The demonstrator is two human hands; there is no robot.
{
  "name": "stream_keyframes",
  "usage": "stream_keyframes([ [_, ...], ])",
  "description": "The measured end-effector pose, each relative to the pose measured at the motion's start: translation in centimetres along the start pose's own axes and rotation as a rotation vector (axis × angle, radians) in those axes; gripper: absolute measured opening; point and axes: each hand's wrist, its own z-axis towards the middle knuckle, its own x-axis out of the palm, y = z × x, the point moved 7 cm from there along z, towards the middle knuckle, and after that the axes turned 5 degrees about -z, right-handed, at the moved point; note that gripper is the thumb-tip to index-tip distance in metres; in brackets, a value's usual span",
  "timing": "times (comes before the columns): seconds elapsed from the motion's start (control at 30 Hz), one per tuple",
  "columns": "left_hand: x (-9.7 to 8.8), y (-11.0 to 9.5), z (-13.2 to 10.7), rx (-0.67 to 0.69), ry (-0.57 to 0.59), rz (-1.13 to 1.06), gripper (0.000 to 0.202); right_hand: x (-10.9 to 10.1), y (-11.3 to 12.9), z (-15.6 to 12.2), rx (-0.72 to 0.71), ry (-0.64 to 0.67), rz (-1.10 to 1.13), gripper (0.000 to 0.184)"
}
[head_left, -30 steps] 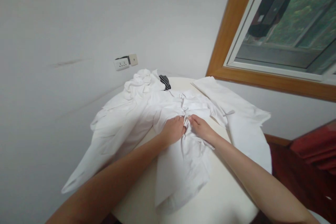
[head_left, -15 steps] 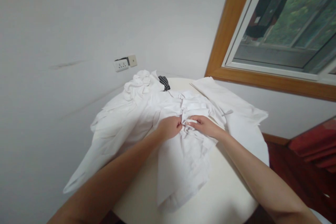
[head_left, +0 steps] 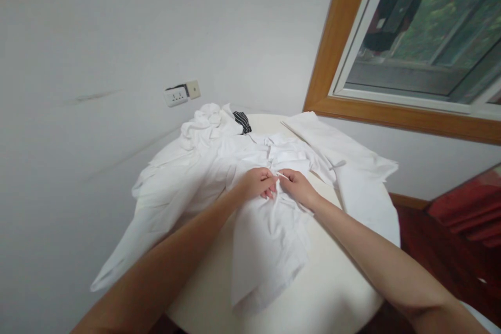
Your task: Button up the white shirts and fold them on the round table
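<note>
A white shirt [head_left: 270,250] lies crumpled on the round cream table [head_left: 332,282], its lower edge spread toward me. My left hand [head_left: 259,182] is closed on the cloth along its middle, thumb and forefinger pinched together and the other fingers curled underneath. Close beside it, almost touching, my right hand [head_left: 295,183] pinches the same strip of cloth from the right. Whatever small detail sits between the fingertips is too small to make out.
More white cloth [head_left: 172,182] is heaped at the left, hanging past the table's edge. A black striped piece of fabric [head_left: 242,122] pokes out behind. Folded white cloth [head_left: 344,151] lies at the right. The wall has a socket [head_left: 176,96]; a wood-framed window [head_left: 391,115] is at right.
My hands have drawn together at the shirt's middle. The left fingers have gone from a fist to a pinch, and the right hand has shifted slightly left.
</note>
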Motion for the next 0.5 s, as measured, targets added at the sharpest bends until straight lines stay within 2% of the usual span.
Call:
stream_keyframes([
  [0.1,0.3,0.8,0.3,0.030,-0.033,-0.042,0.026,-0.8,0.8,-0.1,-0.081,0.072,-0.086,0.025],
  [0.3,-0.2,1.5,0.6,-0.004,-0.072,-0.113,0.026,-2.9,1.3,-0.4,-0.065,-0.005,-0.273,0.020],
  [0.5,-0.1,1.5,0.8,0.037,-0.051,-0.058,0.023,-2.9,2.8,-0.9,-0.125,0.008,-0.301,0.022],
])
